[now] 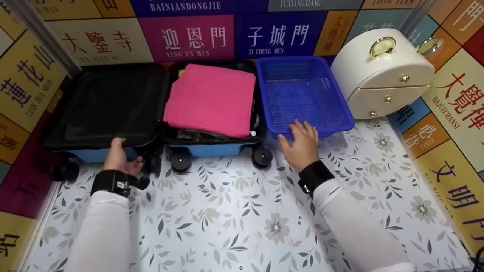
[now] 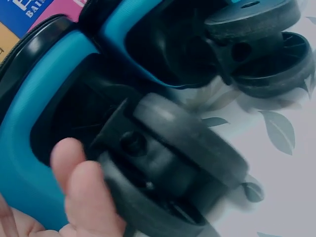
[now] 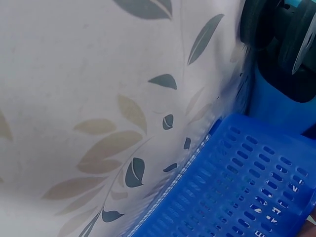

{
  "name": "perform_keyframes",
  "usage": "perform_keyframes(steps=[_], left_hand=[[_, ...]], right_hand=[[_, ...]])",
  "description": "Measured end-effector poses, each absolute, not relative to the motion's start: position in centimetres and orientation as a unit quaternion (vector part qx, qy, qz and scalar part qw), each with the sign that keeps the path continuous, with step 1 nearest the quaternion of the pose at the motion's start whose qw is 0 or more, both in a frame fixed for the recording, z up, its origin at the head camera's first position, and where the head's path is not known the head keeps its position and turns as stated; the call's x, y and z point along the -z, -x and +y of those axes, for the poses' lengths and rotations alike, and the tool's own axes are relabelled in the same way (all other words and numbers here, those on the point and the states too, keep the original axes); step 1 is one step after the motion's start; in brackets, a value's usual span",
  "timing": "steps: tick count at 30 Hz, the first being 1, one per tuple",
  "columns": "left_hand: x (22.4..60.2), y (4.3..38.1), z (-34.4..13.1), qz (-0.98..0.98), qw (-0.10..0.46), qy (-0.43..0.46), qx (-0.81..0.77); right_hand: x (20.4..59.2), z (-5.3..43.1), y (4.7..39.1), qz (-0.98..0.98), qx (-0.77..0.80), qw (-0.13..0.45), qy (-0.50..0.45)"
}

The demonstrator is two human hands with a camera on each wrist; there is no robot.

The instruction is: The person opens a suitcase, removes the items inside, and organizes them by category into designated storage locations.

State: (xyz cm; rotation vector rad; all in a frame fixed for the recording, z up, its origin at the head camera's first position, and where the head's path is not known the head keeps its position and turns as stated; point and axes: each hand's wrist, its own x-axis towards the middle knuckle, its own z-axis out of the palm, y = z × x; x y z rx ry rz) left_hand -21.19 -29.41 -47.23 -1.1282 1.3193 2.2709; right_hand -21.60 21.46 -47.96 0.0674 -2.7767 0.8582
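A blue suitcase lies spread in two halves. Its left half point(image 1: 109, 102) has a black inner face, and its right half point(image 1: 213, 150) holds a folded pink cloth point(image 1: 215, 100). At the left half's front edge, my left hand point(image 1: 120, 160) grips it, thumb on the black rim and fingers curled below. Those fingertips show beside a black caster wheel point(image 2: 182, 143) in the left wrist view. My right hand point(image 1: 300, 147) has its fingers spread over the front rim of a blue plastic basket point(image 1: 342, 128). Only a sliver of that hand shows in the right wrist view.
A white rounded case with drawers point(image 1: 382, 75) and gold handles stands right of the basket. Printed panels point(image 1: 185, 37) wall in the back and both sides. Leaf-patterned white covering point(image 1: 234, 211) lies under everything. Items under the cloth are mostly hidden.
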Motion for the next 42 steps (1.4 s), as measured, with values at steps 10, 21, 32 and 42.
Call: perform_keyframes(steps=[10, 21, 32, 42], left_hand=[[47.2, 20.7, -29.2, 0.493, 0.14, 0.377, -0.771], [45.2, 18.5, -28.9, 0.836, 0.138, 0.24, -0.473], [44.3, 22.2, -18.9, 0.936, -0.203, 0.051, -0.281], [47.5, 25.8, -14.8, 0.965, -0.082, 0.062, -0.243]], right_hand=[[48.1, 21.5, 21.7, -0.948, -0.294, 0.122, -0.024], [48.2, 21.1, 22.0, -0.951, -0.287, 0.113, -0.027], [47.5, 20.0, 22.4, -0.955, -0.278, 0.096, -0.039], [43.9, 13.8, 24.0, -0.919, -0.384, 0.024, -0.084]])
